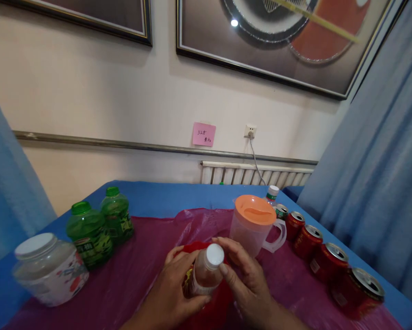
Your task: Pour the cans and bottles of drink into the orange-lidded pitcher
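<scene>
A clear plastic bottle (203, 278) with a white screw cap (215, 255) stands tilted toward me at the front middle of the table. My left hand (169, 286) is wrapped round the bottle's body and covers much of its label. At the cap's right side is my right hand (247, 277), its thumb against the cap's edge and its fingers curled behind. Under the bottle and hands lies something red (217, 311), mostly hidden. Just beyond my right hand stands a clear pitcher (245, 229) with an orange lid (255, 210).
Purple plastic sheeting (130, 270) covers part of the blue table (157, 197). On the left are a white-lidded jar (49, 275) and two green bottles (89, 240). Several red cans (327, 261) line the right edge, with a white-capped bottle (272, 195) behind.
</scene>
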Demonstrator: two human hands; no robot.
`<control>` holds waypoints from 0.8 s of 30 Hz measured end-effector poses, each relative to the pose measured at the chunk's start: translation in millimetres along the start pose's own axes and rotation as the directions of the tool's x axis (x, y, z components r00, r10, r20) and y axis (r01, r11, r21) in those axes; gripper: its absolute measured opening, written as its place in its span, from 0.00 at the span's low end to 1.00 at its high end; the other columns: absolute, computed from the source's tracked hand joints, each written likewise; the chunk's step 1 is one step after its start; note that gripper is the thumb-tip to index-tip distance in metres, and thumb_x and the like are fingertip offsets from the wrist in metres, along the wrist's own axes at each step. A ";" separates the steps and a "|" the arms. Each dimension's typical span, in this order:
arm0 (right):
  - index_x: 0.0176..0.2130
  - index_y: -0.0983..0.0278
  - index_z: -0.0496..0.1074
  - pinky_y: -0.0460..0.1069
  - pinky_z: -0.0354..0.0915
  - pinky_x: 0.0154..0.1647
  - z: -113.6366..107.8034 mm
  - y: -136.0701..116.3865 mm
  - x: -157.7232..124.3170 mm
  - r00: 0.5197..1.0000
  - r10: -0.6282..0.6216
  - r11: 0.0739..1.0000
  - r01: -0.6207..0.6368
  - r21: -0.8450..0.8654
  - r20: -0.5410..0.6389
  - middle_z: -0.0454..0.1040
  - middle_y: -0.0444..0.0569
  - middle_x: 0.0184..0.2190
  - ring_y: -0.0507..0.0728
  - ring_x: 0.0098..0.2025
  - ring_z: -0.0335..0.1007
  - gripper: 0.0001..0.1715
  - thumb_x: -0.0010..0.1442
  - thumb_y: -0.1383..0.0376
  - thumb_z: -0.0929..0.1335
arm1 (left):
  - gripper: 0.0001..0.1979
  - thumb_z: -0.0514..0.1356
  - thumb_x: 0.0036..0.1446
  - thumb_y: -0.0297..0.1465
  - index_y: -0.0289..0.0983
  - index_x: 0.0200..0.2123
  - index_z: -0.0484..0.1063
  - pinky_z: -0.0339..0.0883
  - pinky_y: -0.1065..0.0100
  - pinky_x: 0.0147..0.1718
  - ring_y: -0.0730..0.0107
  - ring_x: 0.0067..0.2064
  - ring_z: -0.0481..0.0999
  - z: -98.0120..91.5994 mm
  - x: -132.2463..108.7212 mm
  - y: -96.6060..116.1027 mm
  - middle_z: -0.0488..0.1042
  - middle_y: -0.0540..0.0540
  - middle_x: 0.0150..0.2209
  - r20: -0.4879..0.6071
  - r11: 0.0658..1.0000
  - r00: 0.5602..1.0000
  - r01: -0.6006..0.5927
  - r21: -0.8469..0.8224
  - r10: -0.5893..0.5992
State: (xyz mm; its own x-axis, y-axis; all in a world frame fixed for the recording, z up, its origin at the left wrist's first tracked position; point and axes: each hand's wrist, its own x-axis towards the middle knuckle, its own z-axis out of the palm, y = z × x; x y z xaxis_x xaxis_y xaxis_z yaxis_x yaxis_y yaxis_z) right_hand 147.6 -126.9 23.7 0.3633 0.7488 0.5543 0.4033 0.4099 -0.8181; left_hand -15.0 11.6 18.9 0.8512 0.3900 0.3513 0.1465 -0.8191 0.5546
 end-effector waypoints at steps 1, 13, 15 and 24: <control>0.58 0.55 0.69 0.59 0.67 0.60 1.3 0.3 1.1 1.000 -0.012 1.000 0.012 0.009 0.008 0.74 0.52 0.55 0.61 0.58 0.70 0.21 0.66 0.62 0.67 | 0.32 0.69 0.48 0.34 0.46 0.58 0.67 0.52 0.40 0.64 0.51 0.53 0.76 -0.1 -0.1 0.0 0.78 0.46 0.53 0.004 1.000 1.000 -0.008 0.004 0.008; 0.50 0.54 0.67 0.58 0.71 0.52 12.4 4.5 -2.7 0.979 -0.125 0.990 0.113 -0.083 -0.161 0.73 0.48 0.47 0.60 0.49 0.72 0.22 0.56 0.68 0.72 | 0.38 0.69 0.51 0.34 0.50 0.63 0.59 0.54 0.39 0.62 0.52 0.53 0.77 2.4 -0.8 -9.2 0.77 0.44 0.54 0.015 0.995 0.996 -0.089 0.051 0.089; 0.56 0.53 0.65 0.59 0.69 0.55 8.1 1.6 -4.2 0.988 -0.111 0.990 0.100 -0.100 -0.111 0.72 0.49 0.51 0.61 0.53 0.71 0.28 0.58 0.66 0.72 | 0.38 0.69 0.52 0.34 0.49 0.64 0.59 0.54 0.39 0.62 0.52 0.54 0.76 0.4 -1.0 -8.3 0.77 0.44 0.55 0.024 0.994 0.996 -0.092 0.063 0.090; 0.54 0.53 0.67 0.59 0.65 0.60 5.2 -5.6 -5.9 0.986 -0.157 0.983 0.149 -0.107 -0.061 0.74 0.48 0.52 0.61 0.57 0.69 0.20 0.63 0.65 0.69 | 0.37 0.68 0.50 0.32 0.49 0.62 0.60 0.55 0.41 0.61 0.55 0.51 0.78 -3.5 0.0 0.2 0.78 0.45 0.53 0.032 0.986 0.992 -0.127 0.105 0.124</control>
State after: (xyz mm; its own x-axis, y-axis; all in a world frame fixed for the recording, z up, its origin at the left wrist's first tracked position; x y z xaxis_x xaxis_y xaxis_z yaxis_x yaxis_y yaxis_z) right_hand 138.8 -130.9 24.2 0.3466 0.6420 0.6839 0.5408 0.4590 -0.7049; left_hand -16.6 12.9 21.7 0.8783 0.2719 0.3932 0.0897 -0.9016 0.4233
